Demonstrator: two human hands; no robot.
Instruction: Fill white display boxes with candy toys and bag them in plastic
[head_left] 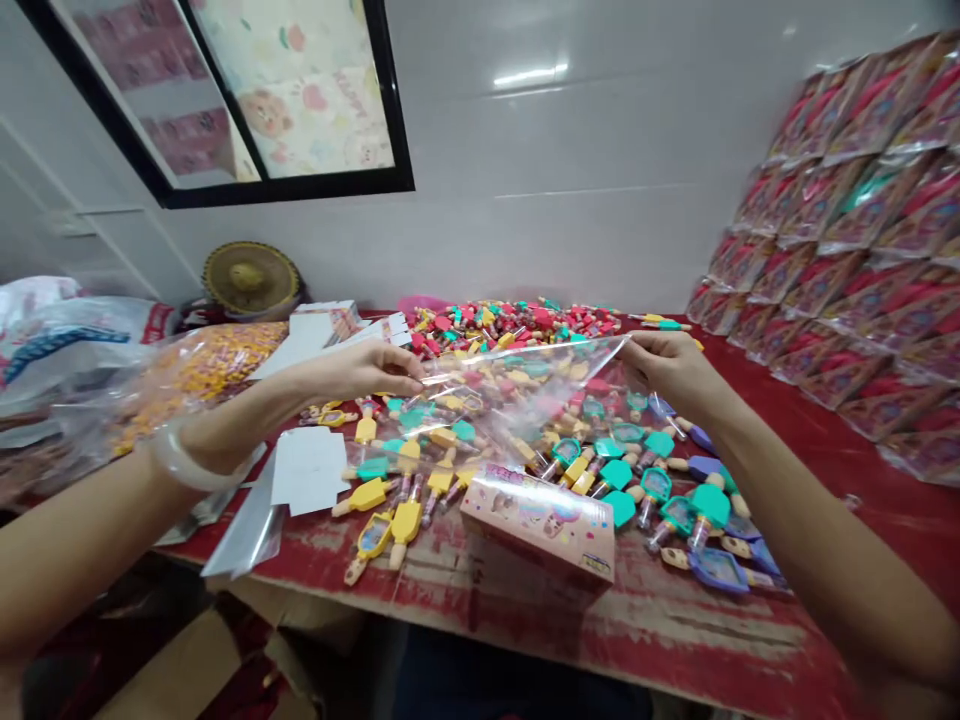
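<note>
A clear plastic bag (517,395) is stretched between my two hands above the table. My left hand (375,368) pinches its left end, and my right hand (664,362) grips the upper right corner. Below the bag, a pink printed box (540,520) lies on the worn red table (480,625) near its front edge. Small paddle-shaped toys surround the box: yellow ones (406,522) on its left, teal ones (711,505) and purple ones (718,568) on its right. Several more show blurred through the film.
Filled, wrapped packs (847,260) are stacked high along the right side. On the left are flat white cartons (309,468), clear sleeves (251,535) and a large bag of orange pieces (199,375). A heap of red toys (517,322) lies against the back wall.
</note>
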